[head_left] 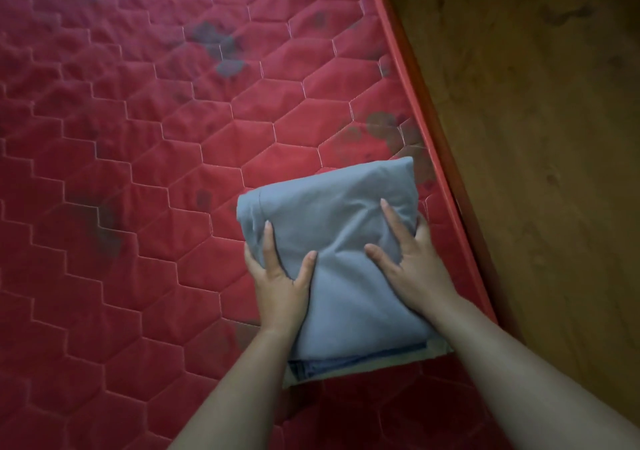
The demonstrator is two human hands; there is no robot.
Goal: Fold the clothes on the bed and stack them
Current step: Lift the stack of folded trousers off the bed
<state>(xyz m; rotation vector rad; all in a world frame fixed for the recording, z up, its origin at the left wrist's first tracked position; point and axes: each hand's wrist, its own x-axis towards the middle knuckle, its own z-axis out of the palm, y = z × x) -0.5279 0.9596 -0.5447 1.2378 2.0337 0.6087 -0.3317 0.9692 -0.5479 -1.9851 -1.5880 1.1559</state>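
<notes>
Folded grey-blue garment (332, 207) sits on top of the stack (346, 363) at about 5 o'clock on the red mattress (138, 172), right by the edge next to the wooden floor (536, 138). Left hand (277, 283) and right hand (412, 269) each clamp a side, thumbs on top, outer fingers tucked round the edges. It looks soft, light and floppy, so gripping both sides with support underneath seems safest, or the folds slump.
</notes>
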